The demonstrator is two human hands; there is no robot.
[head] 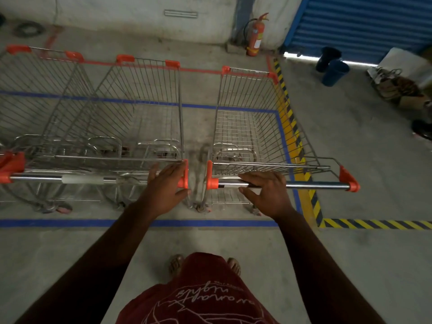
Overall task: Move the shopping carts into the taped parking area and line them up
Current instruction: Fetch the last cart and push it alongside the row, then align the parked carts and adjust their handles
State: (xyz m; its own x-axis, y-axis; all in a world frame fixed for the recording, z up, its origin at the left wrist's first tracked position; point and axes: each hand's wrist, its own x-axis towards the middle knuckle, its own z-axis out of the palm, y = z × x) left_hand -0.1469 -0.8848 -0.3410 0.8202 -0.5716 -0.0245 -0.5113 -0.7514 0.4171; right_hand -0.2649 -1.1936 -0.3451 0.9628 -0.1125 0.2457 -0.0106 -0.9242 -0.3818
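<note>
Here, 3 shopping carts (pixel 149 108) stand inside the blue tape (pixel 70 222); the left hand (pixel 163 185) rests flat and wide, the right hand (pixel 266 192) hovers spread over the rightmost handle (pixel 315 184).

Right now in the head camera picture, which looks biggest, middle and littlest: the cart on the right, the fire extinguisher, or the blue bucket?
1. Right cart, easily the biggest.
2. Fire extinguisher and blue bucket look about the same size. Both stand farther from the camera than the cart, so I won't rank them.
</note>
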